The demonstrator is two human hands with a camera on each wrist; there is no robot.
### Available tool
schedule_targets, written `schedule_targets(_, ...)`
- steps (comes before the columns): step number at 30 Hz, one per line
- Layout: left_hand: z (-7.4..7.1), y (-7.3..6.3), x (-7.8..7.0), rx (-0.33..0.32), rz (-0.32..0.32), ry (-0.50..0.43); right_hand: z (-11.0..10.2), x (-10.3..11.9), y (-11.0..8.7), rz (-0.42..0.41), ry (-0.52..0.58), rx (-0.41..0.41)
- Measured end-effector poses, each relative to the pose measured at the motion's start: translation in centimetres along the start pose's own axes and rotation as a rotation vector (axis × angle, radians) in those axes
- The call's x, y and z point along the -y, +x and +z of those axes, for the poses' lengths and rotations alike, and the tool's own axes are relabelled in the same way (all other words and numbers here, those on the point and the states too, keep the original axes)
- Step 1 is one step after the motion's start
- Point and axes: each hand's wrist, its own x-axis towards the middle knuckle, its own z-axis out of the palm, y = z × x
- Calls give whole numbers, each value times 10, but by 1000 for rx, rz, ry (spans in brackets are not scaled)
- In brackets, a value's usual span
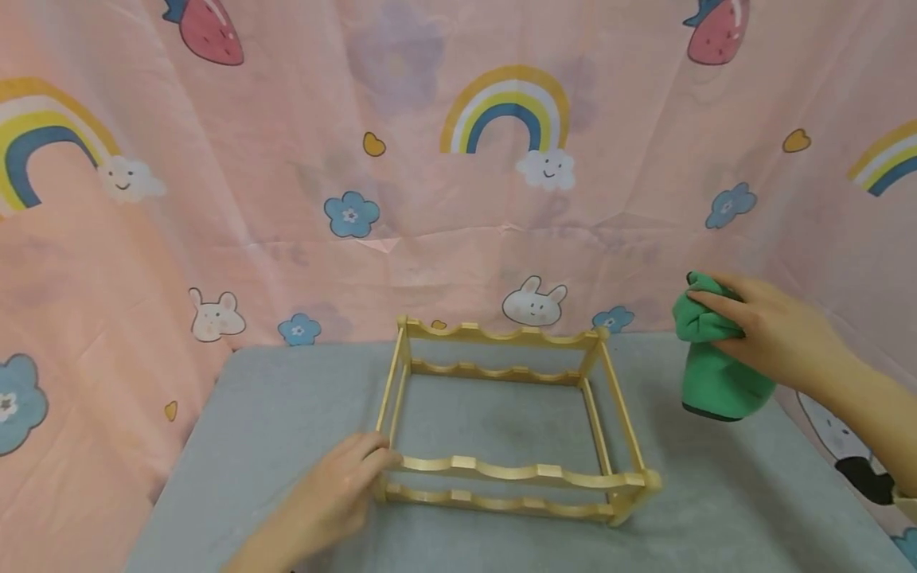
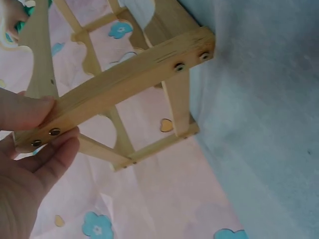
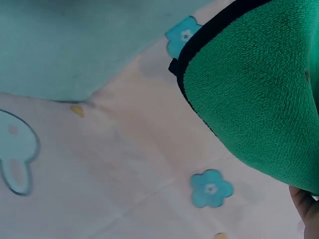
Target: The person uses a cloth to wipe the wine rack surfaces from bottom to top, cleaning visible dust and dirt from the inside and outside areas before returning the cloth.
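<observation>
A light wooden rack (image 1: 501, 471) with scalloped rails stands on the grey-blue table. My left hand (image 1: 342, 485) grips its near left corner; in the left wrist view, the thumb (image 2: 25, 110) and fingers pinch the end of a corner post (image 2: 129, 82) fitted with metal screws. Off to the right and raised above the table, my right hand (image 1: 788, 330) holds a bunched green cloth (image 1: 723, 382) with dark edging. The cloth's lower part hangs down from the fingers, apart from the rack. In the right wrist view the cloth (image 3: 254, 89) covers most of the hand.
The table (image 1: 286, 422) has a grey-blue cover and ends at the back against a pink curtain (image 1: 444, 263) printed with rainbows, rabbits and flowers. The curtain also runs along both sides.
</observation>
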Motion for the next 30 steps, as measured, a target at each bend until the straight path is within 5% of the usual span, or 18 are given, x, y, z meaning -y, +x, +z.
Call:
schedule_targets(5,0,4,14,-2,-14,-55,9,-7,-24,22,-33,-15)
schedule_targets(11,3,7,35,-21,-9,-47,28,-6,-45,34,-28,72)
schedule_targets(21,13,18,66,-66,33,-66,46,-3,-62,80,15,151)
schedule_targets(30,25,24,84,-79,67,13,54,-4,-71,73,14,115)
